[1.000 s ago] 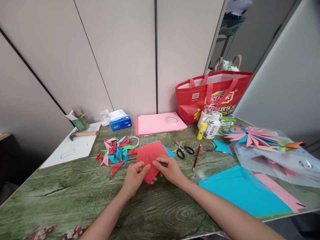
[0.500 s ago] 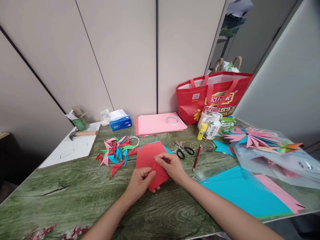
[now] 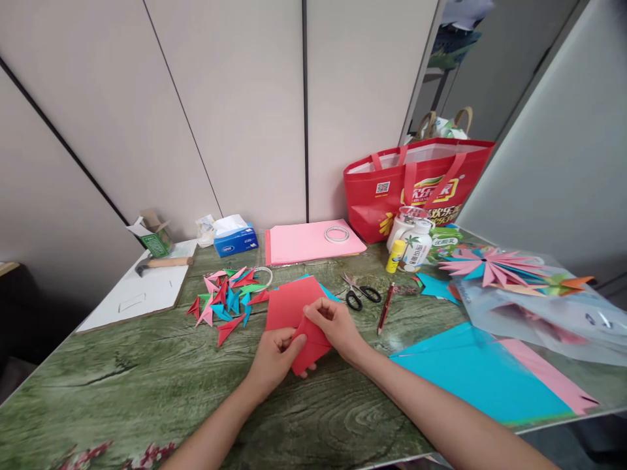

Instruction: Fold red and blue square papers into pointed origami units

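Left hand (image 3: 277,356) pinches the near corner of the red paper sheet (image 3: 292,301), thumb on top; right hand (image 3: 337,326) pinches the folded flap's edge. Smooth matte square, just left of the scissors (image 3: 360,295), on the glossy wood-grain table (image 3: 147,385). A second ago unfolded; now that corner's turned over, a crisp triangle.

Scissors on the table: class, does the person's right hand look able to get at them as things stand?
Probably yes. The scissors lie just beyond the right hand with bare table between; but that hand pinches the red paper and would have to let go.
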A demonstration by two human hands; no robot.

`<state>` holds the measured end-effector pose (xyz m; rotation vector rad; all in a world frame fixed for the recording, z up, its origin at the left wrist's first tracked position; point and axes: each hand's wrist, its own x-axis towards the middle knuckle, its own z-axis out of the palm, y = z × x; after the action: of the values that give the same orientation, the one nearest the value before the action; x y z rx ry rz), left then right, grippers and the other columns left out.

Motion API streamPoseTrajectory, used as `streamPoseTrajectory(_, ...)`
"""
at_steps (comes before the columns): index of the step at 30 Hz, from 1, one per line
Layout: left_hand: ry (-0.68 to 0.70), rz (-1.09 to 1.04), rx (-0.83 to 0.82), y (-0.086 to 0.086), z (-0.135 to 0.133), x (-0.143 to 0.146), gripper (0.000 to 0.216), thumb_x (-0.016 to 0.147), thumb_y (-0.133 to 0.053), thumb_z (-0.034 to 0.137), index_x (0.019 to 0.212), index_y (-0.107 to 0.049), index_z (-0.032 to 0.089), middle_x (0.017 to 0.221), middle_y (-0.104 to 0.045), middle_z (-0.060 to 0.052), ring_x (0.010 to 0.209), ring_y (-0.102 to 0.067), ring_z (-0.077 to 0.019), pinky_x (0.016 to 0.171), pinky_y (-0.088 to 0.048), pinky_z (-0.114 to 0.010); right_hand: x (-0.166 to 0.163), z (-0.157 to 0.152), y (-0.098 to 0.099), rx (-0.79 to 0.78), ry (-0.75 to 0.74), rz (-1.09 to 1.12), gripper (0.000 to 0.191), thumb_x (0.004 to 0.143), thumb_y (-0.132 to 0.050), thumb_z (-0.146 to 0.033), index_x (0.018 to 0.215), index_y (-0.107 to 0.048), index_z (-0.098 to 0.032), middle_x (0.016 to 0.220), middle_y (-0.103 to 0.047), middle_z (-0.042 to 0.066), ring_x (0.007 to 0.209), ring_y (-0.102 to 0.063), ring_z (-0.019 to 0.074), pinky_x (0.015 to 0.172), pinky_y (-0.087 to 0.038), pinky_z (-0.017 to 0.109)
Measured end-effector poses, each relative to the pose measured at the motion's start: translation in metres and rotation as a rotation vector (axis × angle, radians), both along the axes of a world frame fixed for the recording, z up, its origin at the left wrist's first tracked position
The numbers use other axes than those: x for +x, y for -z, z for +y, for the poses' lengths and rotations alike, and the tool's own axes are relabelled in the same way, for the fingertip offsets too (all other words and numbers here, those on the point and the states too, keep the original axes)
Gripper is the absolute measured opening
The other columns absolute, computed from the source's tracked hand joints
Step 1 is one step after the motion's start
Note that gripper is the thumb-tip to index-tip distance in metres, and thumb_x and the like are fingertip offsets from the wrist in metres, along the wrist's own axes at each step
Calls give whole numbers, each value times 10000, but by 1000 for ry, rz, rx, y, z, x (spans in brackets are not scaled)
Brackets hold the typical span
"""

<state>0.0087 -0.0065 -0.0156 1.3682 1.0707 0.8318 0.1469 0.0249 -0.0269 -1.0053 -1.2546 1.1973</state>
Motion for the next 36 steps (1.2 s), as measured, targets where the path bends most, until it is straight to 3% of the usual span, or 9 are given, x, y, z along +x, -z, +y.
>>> streamPoseTrajectory(4, -160, -80, 56, 0, 4, -4, 252, 739, -542, 372, 709, -558, 122, 558, -673, -51, 443, -622, -159, 409, -503, -236, 2, 3, 1, 36, -113, 13, 244, 706, -579, -357, 854, -613, -166, 715, -583, -1, 605, -515, 109, 556, -421, 227)
streamPoseTrajectory(9, -218, -86, 76, 0, 6, -3, 235, 721, -552, 382, 734, -499, 153, 619, -669, -23, 485, -642, -180, 392, -517, -259, -1, 1, 10, 89, -88, -96, 216, 692, -551, -255, 870, -622, -155, 618, -464, -35, 431, -415, 64, 401, -366, 197)
streamPoseTrajectory(13, -223, -22, 87, 2, 3, 1, 244, 710, -550, 395, 664, -463, 172, 522, -623, 19, 460, -635, -184, 395, -519, -272, -3, -5, 12, 367, 75, -360, 268, 681, -497, -131, 908, -636, -161, 586, -423, -34, 522, -409, 93, 478, -361, 208)
streamPoseTrajectory(17, -223, -24, 69, 0, 2, 1, 250, 701, -552, 401, 644, -443, 184, 484, -582, 45, 419, -612, -171, 382, -506, -269, 0, -10, 10, 561, 93, -482, 324, 694, -470, -94, 983, -603, -157, 582, -421, -29, 555, -411, 111, 513, -352, 222)
streamPoseTrajectory(23, -227, -47, 77, -3, 4, -2, 287, 684, -566, 413, 604, -390, 201, 447, -538, 61, 390, -586, -160, 363, -480, -256, 0, -12, 9, 612, 20, -473, 375, 726, -496, -139, 1096, -542, -184, 599, -436, -32, 542, -410, 111, 522, -362, 230)
streamPoseTrajectory(27, -221, -6, 124, -2, 6, -5, 288, 700, -549, 416, 593, -392, 200, 448, -522, 68, 346, -551, -138, 363, -455, -244, -2, -16, 13, 636, -105, -528, 517, 755, -436, -95, 1261, -388, -188, 663, -444, -15, 582, -429, 115, 541, -380, 223)
streamPoseTrajectory(30, -233, 16, 130, -2, 7, -6, 291, 698, -545, 420, 590, -380, 206, 446, -502, 75, 357, -545, -138, 379, -459, -250, -1, -17, 14, 652, -172, -705, 571, 783, -393, -95, 1333, -258, -159, 803, -479, 45, 666, -467, 141, 581, -414, 246)
streamPoseTrajectory(36, -254, 111, 224, 1, 10, -8, 274, 723, -524, 404, 587, -428, 187, 445, -419, 77, 381, -444, -92, 397, -370, -198, 0, -18, 8, 626, -175, -1131, 596, 810, -380, -160, 1361, -157, -117, 1001, -483, 128, 710, -496, 190, 564, -427, 297)
